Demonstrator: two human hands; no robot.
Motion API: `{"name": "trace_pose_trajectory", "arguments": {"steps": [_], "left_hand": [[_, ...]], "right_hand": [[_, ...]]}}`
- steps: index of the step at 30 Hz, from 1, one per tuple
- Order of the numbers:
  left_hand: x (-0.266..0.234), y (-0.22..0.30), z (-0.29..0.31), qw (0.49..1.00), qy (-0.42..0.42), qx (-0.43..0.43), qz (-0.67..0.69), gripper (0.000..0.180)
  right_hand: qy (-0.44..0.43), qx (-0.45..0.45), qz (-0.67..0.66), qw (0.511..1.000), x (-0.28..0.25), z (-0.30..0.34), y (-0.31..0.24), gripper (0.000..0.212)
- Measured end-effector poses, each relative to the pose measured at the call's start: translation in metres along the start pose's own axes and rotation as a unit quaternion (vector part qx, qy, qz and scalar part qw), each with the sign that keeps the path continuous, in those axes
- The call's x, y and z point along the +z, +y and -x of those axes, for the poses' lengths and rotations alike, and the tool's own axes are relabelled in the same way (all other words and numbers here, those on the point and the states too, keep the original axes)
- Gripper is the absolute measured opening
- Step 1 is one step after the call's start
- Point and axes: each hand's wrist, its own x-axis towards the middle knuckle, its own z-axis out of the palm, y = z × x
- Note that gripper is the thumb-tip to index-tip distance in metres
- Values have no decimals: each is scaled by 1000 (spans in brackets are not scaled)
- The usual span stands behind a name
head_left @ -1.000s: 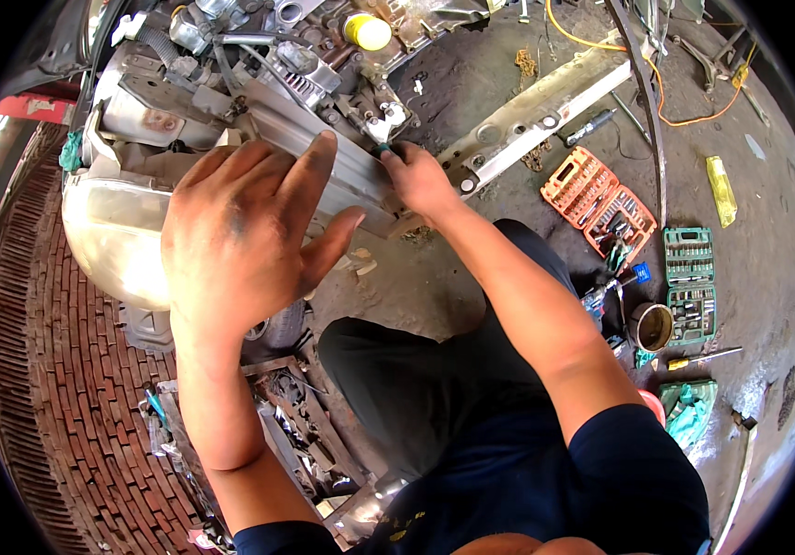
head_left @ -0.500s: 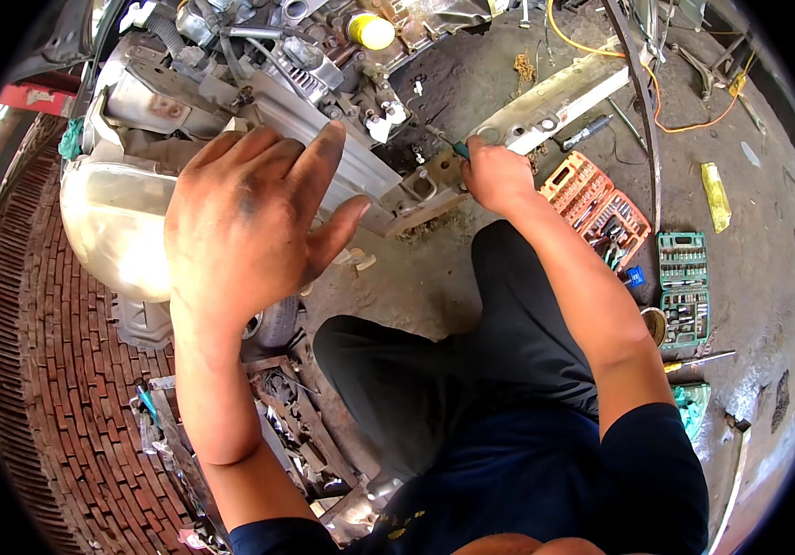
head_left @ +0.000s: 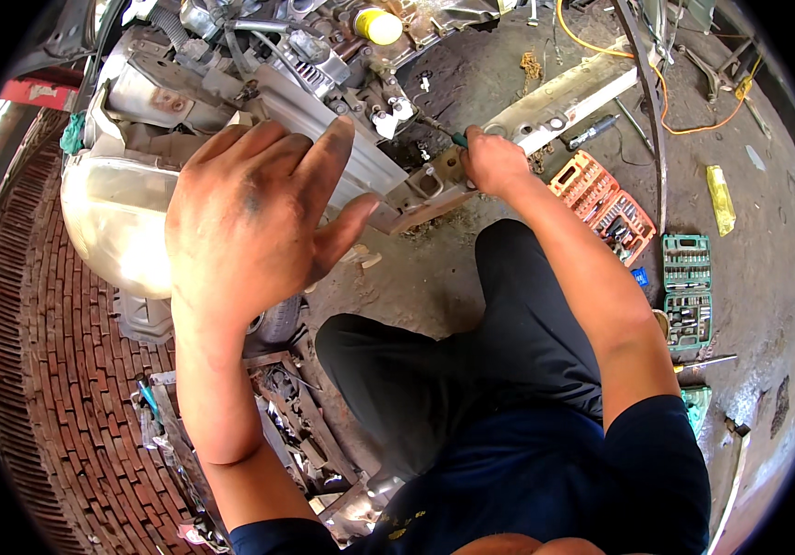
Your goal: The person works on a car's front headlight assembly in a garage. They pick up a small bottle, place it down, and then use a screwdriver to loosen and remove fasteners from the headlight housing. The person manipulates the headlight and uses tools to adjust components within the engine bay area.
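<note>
My left hand (head_left: 254, 199) is raised near the headlight (head_left: 120, 222) and in front of a ribbed grey metal panel (head_left: 347, 153). Its fingers are slightly bent and apart, with nothing seen in them; the palm side is hidden. My right hand (head_left: 497, 162) is closed around the handle of a tool with a dark green grip (head_left: 459, 140) and a slim metal shaft. That shaft points up and left toward the metal engine parts (head_left: 388, 118); its far tip is hard to make out. Below the hand lies a long bare metal beam (head_left: 546, 111).
Orange (head_left: 592, 208) and green (head_left: 687, 287) socket-set cases lie on the floor at right. A dark upright bar (head_left: 654, 139), an orange cord (head_left: 698, 129) and a yellow packet (head_left: 720, 199) are beyond. A yellow-capped cylinder (head_left: 379, 28) sits on the engine. A crate of scrap (head_left: 296, 407) stands lower left.
The view has shifted slightly, so the scene sits a little farther right and lower. More of the tool's shaft shows beside my right hand, which still grips it. My left hand keeps about the same pose.
</note>
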Motion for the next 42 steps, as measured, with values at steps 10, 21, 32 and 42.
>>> {"name": "trace_pose_trajectory", "arguments": {"steps": [10, 21, 32, 42], "left_hand": [[1, 0, 1, 1000, 3, 0, -2, 54], [1, 0, 2, 999, -3, -10, 35, 58], [-1, -1, 1, 999, -2, -2, 35, 58], [1, -1, 3, 999, -1, -5, 33, 57]], "right_hand": [[-66, -19, 54, 996, -4, -7, -8, 38], [-62, -8, 20, 998, -4, -9, -3, 41], [-27, -1, 34, 999, 5, -18, -11, 43], [-65, 21, 7, 998, -5, -26, -17, 34]]}}
